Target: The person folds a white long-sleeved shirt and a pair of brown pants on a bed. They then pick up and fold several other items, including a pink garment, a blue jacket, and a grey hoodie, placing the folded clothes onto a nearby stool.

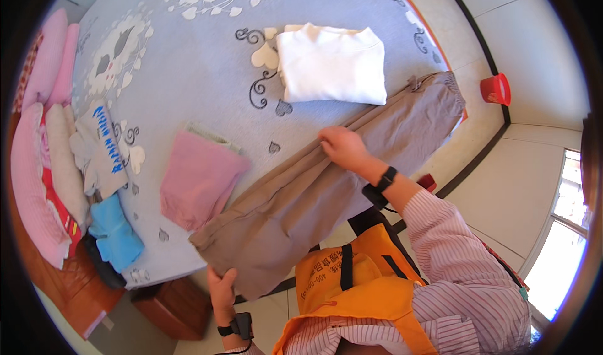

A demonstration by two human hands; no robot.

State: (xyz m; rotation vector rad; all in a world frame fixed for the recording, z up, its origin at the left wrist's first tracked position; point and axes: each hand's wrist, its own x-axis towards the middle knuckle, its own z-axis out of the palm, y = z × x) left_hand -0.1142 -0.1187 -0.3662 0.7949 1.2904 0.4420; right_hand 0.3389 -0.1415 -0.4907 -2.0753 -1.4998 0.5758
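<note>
A pair of brown trousers (276, 223) lies stretched slantwise over the bed's near edge, its elastic waistband at the far right and its leg ends at the near left. My left hand (221, 286) grips the cloth at the leg ends, fingers partly hidden beneath it. Around the middle of the trousers, my right hand (342, 146) is closed on their far edge. Beyond them sits a folded white sweater (333, 66). Left of the legs, a folded pink garment (198, 179) rests on something pale green, close to the trousers.
The bed (207, 85) has a blue-grey patterned cover. At its left are a grey printed garment (103, 148), a blue folded cloth (115, 229) and pink pillows (34, 179). A red bin (496, 89) stands on the floor at right; a brown wooden box (173, 308) is below the bed's near corner.
</note>
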